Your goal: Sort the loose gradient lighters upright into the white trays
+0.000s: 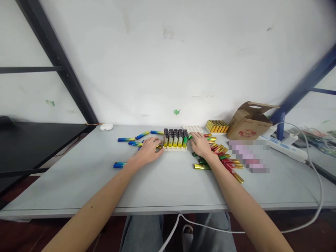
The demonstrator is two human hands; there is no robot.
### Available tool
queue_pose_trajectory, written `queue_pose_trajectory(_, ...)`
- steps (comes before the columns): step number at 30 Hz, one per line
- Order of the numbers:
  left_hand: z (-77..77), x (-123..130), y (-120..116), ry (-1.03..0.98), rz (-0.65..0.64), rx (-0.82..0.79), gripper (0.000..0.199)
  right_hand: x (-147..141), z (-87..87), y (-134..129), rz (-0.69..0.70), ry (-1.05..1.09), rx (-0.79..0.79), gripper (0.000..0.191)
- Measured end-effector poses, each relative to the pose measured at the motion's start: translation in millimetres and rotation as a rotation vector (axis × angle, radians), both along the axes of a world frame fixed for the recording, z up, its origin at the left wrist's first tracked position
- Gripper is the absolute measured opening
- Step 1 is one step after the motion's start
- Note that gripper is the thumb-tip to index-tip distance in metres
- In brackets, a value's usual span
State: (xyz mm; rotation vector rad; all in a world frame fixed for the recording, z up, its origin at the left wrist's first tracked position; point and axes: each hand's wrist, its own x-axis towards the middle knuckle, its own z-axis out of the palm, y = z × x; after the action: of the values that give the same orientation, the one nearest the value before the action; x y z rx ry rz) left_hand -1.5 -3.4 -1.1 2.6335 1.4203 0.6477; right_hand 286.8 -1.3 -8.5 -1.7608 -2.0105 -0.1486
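Note:
A white rack (175, 149) stands mid-table with rows of upright lighters (175, 138), black-topped with shiny yellow-green bodies. My left hand (149, 150) is at the rack's left side, thumb and fingers bent around a blue-and-yellow lighter (158, 147) whose gold end shows between them. At the right side, my right hand (201, 144) has its fingers closed at the end of a green lighter (190, 137), mostly hidden. Several loose blue lighters (126, 139) lie around my left hand. Red, gold and green ones (233, 163) are heaped beside my right wrist.
Behind my right hand are a white rack (193, 129) and another rack filled with yellow pieces (217, 126). An open cardboard box (248, 122) stands at the back right, near a power strip (285, 147) and a white cable (319, 182). A white case (106, 127) lies back left.

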Motion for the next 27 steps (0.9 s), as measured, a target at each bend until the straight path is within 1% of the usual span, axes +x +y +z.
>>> queue_pose_trajectory(3, -0.7, -0.9, 0.4, -0.007, -0.013, 0.015, 0.032, -3.7, 0.0, -1.4, 0.007, -0.044, -0.070, 0.044)
queue_pose_trajectory(7, -2.2, -1.3, 1.5, -0.002, -0.013, 0.012, 0.033, -4.0, 2.9, -2.5, -0.016, -0.077, -0.052, 0.046)
queue_pose_trajectory(10, -1.6, -0.5, 1.2, 0.003, -0.006, 0.004, 0.034, -4.0, 2.6, -2.2, -0.008, -0.097, -0.041, 0.041)
queue_pose_trajectory(16, 1.0, -0.2, 0.5, 0.011, -0.001, -0.002, 0.033, -4.4, 3.0, 1.3, 0.072, -0.027, -0.038, 0.032)
queue_pose_trajectory(20, -0.1, -1.2, 1.9, 0.021, 0.001, -0.005, 0.033, -5.2, 5.9, 0.4, 0.054, 0.004, -0.037, 0.030)
queue_pose_trajectory(24, -2.2, -2.0, 3.1, 0.005, -0.006, 0.004, 0.032, -5.3, 5.9, -1.1, 0.043, 0.030, 0.014, 0.025)
queue_pose_trajectory(27, -3.1, -2.3, 3.5, -0.008, 0.000, 0.009, 0.033, -3.9, 4.9, 0.4, 0.017, 0.120, 0.120, 0.020)
